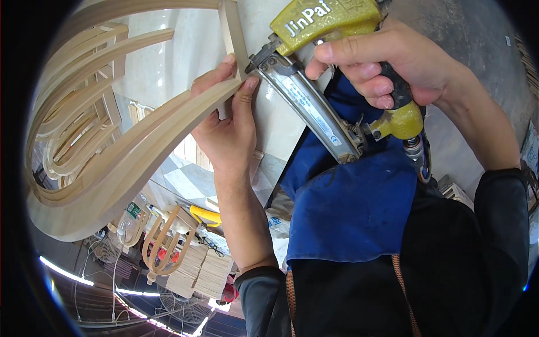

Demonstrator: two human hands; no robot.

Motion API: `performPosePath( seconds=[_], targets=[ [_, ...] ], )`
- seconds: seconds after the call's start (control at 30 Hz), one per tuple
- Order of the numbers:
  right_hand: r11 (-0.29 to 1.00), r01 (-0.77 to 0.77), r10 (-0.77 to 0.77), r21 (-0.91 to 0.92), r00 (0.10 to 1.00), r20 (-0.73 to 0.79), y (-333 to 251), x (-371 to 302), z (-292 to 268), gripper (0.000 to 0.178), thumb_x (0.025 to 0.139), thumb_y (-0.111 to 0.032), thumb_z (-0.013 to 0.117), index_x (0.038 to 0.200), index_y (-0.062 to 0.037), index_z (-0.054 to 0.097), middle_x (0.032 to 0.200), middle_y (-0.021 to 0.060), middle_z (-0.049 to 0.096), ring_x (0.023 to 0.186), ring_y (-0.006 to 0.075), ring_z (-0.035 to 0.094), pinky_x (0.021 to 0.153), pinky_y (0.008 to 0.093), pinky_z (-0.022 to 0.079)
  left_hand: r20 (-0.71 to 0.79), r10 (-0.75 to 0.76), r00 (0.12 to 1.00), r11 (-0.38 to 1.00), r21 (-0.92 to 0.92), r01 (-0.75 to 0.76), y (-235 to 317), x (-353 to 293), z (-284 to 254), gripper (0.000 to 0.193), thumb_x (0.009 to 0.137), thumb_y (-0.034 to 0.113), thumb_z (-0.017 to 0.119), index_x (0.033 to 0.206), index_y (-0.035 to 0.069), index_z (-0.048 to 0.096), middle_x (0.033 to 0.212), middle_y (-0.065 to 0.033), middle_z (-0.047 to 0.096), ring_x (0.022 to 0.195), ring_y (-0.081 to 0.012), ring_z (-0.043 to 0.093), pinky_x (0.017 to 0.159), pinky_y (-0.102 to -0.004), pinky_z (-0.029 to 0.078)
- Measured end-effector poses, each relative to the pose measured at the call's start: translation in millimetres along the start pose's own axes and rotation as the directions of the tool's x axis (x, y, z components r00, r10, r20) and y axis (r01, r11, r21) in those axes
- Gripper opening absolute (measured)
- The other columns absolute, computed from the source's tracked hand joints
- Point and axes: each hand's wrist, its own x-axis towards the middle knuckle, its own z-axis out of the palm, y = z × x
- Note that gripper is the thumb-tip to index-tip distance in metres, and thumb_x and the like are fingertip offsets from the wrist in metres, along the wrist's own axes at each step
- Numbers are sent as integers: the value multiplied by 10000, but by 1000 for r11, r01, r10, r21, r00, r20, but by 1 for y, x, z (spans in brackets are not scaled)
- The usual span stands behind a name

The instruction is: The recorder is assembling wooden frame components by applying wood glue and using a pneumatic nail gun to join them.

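My left hand (229, 135) is closed around the end of a pale curved wooden frame (151, 147), thumb on one side and fingers on the other. There the bent wood meets a short straight wooden bar (233, 35). In my right hand (387, 64) is a yellow-green pneumatic nail gun (328, 27), gripped by its black handle, with the index finger by the trigger. The gun's nose is at the joint, close to my left fingertips; whether it touches the wood I cannot tell. Its silver magazine slants down toward my blue apron (348, 216).
Beneath the frame lies a pale, glossy work surface (275, 121). Several curved wooden parts (78, 115) are nested at the left. Lower left are a plastic bottle (128, 226), a yellow-handled tool (205, 215) and stacked wooden pieces (205, 272). An air fitting (414, 153) joins the gun's handle.
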Motion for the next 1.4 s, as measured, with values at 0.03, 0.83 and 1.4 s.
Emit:
performPosePath(
  seconds=[0.03, 0.83, 1.4],
  targets=[
    [1000, 2, -2, 26, 1000, 19, 1, 0, -1, 409, 1088, -280, 693, 1175, 118, 727, 565, -76, 450, 410, 18, 406, 398, 189, 365, 2, -7, 1000, 1000, 5, 7, 0, 0, 0, 345, 923, -51, 836, 1247, 31, 751, 1224, -106, 765, 1073, -210, 741, 983, -335, 587],
    [985, -65, 45, -162, 991, -129, -116, -47, 19, 332, 1085, -253, 703, 1250, 35, 687, 622, 0, 541, 511, 127, 513, 542, 288, 495, 96, -81, 992, 997, 8, 81, 1, -7, -15, 322, 946, -29, 819, 1251, -16, 717, 1334, -143, 724, 1201, -268, 723, 1100, -403, 564],
    [-772, 68, -347, -632, 787, 509, -54, -26, -34, 279, 965, -214, 751, 1217, -111, 691, 856, 46, 773, 703, 206, 730, 628, 295, 554, 175, -352, 919, 907, -176, 381, 13, 58, -37, 412, 1031, 45, 759, 1437, 11, 697, 1280, -144, 756, 1122, -229, 726, 1035, -343, 585]
  ],
)
